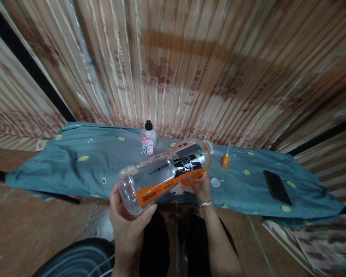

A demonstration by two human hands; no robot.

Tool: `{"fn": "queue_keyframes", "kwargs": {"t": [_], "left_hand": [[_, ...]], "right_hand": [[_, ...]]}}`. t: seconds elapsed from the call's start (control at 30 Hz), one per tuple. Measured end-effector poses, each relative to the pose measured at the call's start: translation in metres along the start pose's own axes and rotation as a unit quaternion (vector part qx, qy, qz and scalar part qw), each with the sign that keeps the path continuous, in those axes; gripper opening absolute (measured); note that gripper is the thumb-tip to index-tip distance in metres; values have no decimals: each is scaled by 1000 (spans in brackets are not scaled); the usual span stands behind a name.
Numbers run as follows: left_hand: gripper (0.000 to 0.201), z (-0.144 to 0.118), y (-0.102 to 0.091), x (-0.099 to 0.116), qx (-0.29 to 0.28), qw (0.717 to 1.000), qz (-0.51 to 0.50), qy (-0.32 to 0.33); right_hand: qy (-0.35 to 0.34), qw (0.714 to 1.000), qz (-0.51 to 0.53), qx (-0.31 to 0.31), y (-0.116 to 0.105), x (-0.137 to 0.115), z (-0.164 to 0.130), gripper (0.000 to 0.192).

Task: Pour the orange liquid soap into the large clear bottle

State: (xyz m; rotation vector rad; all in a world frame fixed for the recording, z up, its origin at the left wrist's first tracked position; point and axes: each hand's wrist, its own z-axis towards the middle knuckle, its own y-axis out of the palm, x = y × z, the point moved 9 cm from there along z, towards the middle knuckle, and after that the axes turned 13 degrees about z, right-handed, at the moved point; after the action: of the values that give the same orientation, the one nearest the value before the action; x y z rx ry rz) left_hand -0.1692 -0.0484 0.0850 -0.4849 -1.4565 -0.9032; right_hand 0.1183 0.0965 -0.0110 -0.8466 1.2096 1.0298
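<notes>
A large clear plastic bottle point(158, 175) with a silver and orange label is tilted above the cloth, its neck pointing up to the right. My left hand point(128, 225) is closed around its base, thumb along the lower side. Under the neck half, my right hand point(202, 188) grips the bottle from below; some of its fingers are hidden behind it. Behind the bottle stands a small clear bottle point(148, 140) with a black cap and pink label. To the right lie an orange nozzle point(225, 159) with a pale tube and a round white disc point(215, 182).
A black phone point(277, 187) lies on the right part of the teal cloth-covered surface point(109, 165). Pleated patterned curtain point(173, 69) hangs right behind it. Below left, a round dark ridged object point(77, 259) stands on the tiled floor near my legs.
</notes>
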Motion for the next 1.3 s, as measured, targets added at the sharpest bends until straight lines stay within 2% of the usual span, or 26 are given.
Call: {"fn": "queue_keyframes", "kwargs": {"t": [0.2, 0.4, 0.63, 0.83, 1.03, 1.3], "left_hand": [[80, 0, 1, -2, -5, 1000, 4, -3], [81, 0, 1, -1, 0, 1000, 7, -2], [80, 1, 1, 0, -1, 1000, 5, 2], [80, 1, 1, -1, 5, 1000, 7, -4], [81, 1, 2, -1, 3, 1000, 12, -8], [84, 0, -3, -4, 10, 1000, 13, -1]], "right_hand": [[4, 1000, 2, -2, -1, 2, 1, 70], [-8, 1000, 14, -4, 2, -7, -1, 69], [-13, 1000, 11, 2, -1, -4, 0, 64], [-16, 1000, 0, -11, 0, -3, 0, 71], [-17, 1000, -5, -11, 1, -9, -2, 65], [-15, 1000, 8, -4, 2, -13, -3, 68]]}}
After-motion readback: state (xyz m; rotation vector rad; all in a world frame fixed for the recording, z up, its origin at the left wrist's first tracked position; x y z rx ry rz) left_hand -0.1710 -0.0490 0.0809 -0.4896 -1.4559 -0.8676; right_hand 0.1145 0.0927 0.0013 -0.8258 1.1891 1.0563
